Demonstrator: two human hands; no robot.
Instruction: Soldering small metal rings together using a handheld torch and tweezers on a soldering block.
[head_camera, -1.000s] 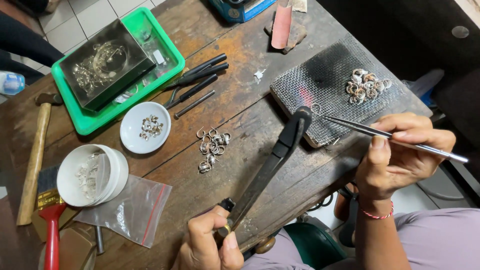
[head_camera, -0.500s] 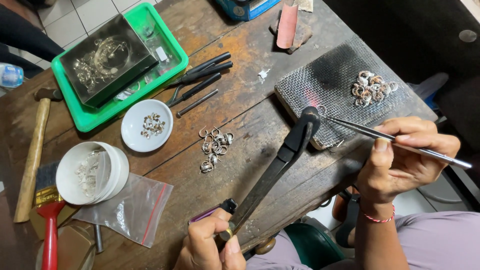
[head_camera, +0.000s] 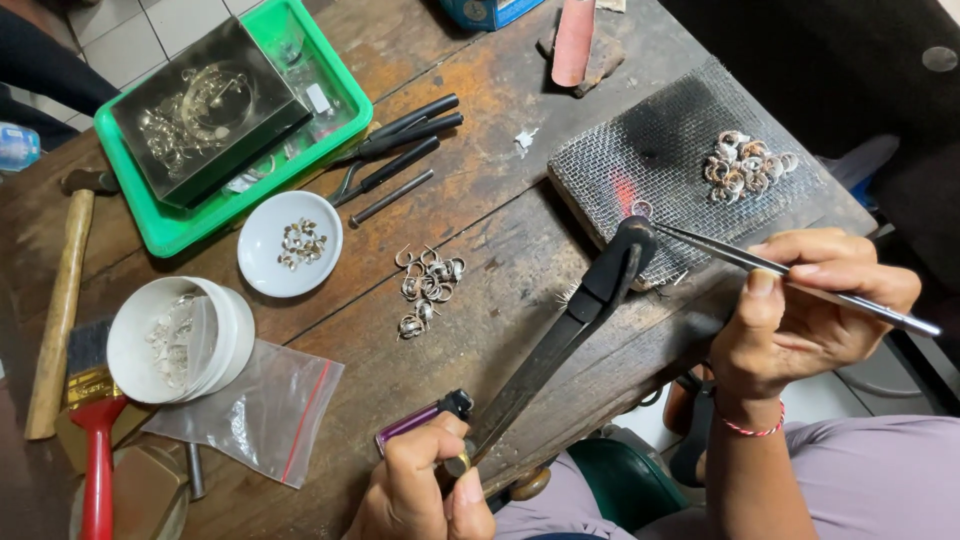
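My left hand (head_camera: 420, 490) grips the base of a long black torch (head_camera: 560, 340) whose nozzle points at the wire mesh pad (head_camera: 680, 150); a purple lighter (head_camera: 420, 420) lies by the same hand. A spot on the mesh glows red beside a small silver ring (head_camera: 641, 209). My right hand (head_camera: 810, 310) pinches long metal tweezers (head_camera: 800, 275) whose tip reaches that ring. A heap of silver rings (head_camera: 745, 165) rests on the far part of the mesh. Another loose cluster of rings (head_camera: 425, 285) lies on the wooden table.
A green tray (head_camera: 330, 140) holds a dark box of jewellery parts. Near it sit black pliers (head_camera: 395, 145), a white dish of small pieces (head_camera: 290, 245), a white tub (head_camera: 180, 340), a plastic bag (head_camera: 250, 410), a hammer (head_camera: 60, 300) and a red-handled brush (head_camera: 95, 430).
The torch nozzle has shifted slightly right toward the mesh pad's near edge. The tweezers stay at the ring, and a red glow now shows on the mesh.
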